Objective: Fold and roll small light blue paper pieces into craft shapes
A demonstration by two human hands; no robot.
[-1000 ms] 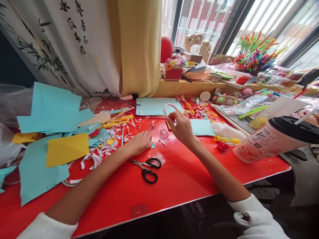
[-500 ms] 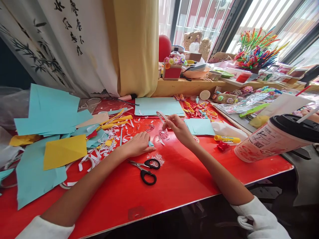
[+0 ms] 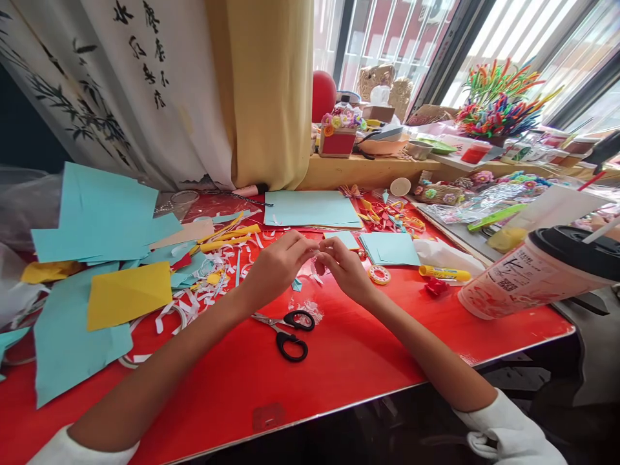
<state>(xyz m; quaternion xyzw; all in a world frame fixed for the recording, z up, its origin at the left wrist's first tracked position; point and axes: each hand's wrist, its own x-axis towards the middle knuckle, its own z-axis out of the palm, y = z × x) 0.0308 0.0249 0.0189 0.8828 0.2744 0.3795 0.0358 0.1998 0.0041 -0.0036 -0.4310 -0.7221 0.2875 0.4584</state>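
Over the middle of the red table [image 3: 339, 361], my left hand [image 3: 277, 266] and my right hand [image 3: 346, 268] meet fingertip to fingertip. Both are closed in a pinch, and what lies between the fingers is too small to make out. Under my left hand a small blue paper piece [image 3: 296, 284] rests on the table. Black-handled scissors [image 3: 289, 332] lie nearer to me, with their blades pointing left. A round pink and white item [image 3: 379, 275] is just right of my right hand.
Blue sheets [image 3: 106, 213], a yellow sheet [image 3: 130, 294] and paper scraps [image 3: 194, 300] cover the left side. Blue squares [image 3: 390, 248], a yellow glue stick [image 3: 444, 273] and a large lidded cup [image 3: 527, 274] are at right. Blue paper [image 3: 310, 208] lies behind my hands.
My left hand has risen from the table and moved up to meet my right hand's fingertips. The pale strip that stood up from my right hand no longer shows. The round item is now uncovered.
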